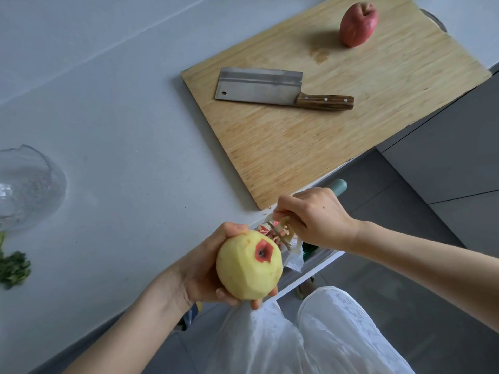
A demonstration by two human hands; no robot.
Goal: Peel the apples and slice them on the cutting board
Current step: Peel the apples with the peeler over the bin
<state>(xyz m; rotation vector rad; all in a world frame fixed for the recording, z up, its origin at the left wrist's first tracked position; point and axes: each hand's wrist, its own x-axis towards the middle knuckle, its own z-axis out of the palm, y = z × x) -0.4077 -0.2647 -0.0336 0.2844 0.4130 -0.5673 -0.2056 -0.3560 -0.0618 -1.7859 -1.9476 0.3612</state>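
Observation:
My left hand point(201, 268) grips a mostly peeled yellow apple point(247, 268) in front of the counter's edge; a small patch of red skin remains around its end. My right hand point(316, 218) holds a peeler point(282, 234) with a teal handle just right of the apple, with strips of peel hanging at its blade. A whole red apple point(357, 24) stands at the far end of the wooden cutting board point(310, 147). A cleaver point(270, 87) with a wooden handle lies flat on the board.
A clear glass bowl point(27, 184) sits at the left of the grey counter point(121, 130), with green herbs point(13, 268) below it. A white plastic bag point(293, 261) hangs below the counter's edge under the peeler. Grey cabinets and floor lie to the right.

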